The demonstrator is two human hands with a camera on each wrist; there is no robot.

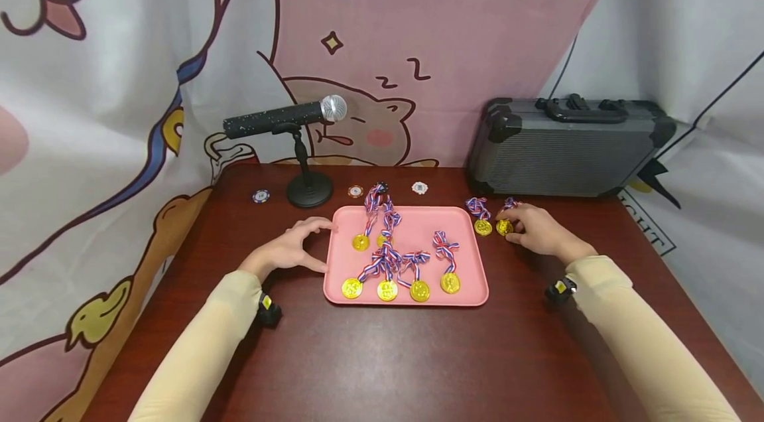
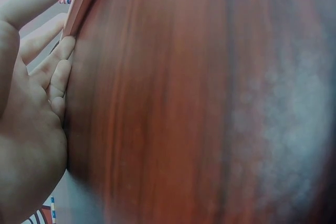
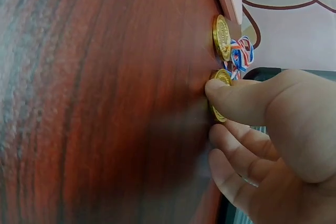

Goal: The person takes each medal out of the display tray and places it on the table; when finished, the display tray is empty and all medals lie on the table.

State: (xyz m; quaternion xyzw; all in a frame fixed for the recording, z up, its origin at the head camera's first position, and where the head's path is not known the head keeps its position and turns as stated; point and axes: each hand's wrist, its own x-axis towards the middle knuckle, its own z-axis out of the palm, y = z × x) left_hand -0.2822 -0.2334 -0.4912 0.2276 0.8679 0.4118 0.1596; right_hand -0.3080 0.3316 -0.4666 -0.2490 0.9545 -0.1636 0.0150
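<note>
At the left edge of a pink tray (image 1: 465, 223), my left hand (image 1: 286, 251) spreads its thumb and fingers along the rim; the left wrist view shows the fingers (image 2: 62, 74) low over the tabletop. Several gold medals with red, white and blue ribbons lie on the tray, among them a medal (image 1: 450, 282) at its right side. Right of the tray, my right hand (image 1: 537, 231) pinches a gold medal (image 1: 504, 227), its thumb (image 3: 231, 95) over the face and the ribbon partly hidden by the fingers. Beside it lies another gold medal (image 1: 483, 227) with a bunched ribbon.
Behind the tray stands a microphone (image 1: 274, 120) on a black stand (image 1: 309, 190). Poker chips, such as a blue chip (image 1: 260, 196) and a white chip (image 1: 420, 188), lie along the back. A silver case (image 1: 567, 150) stands at the back right, with printed cloth behind.
</note>
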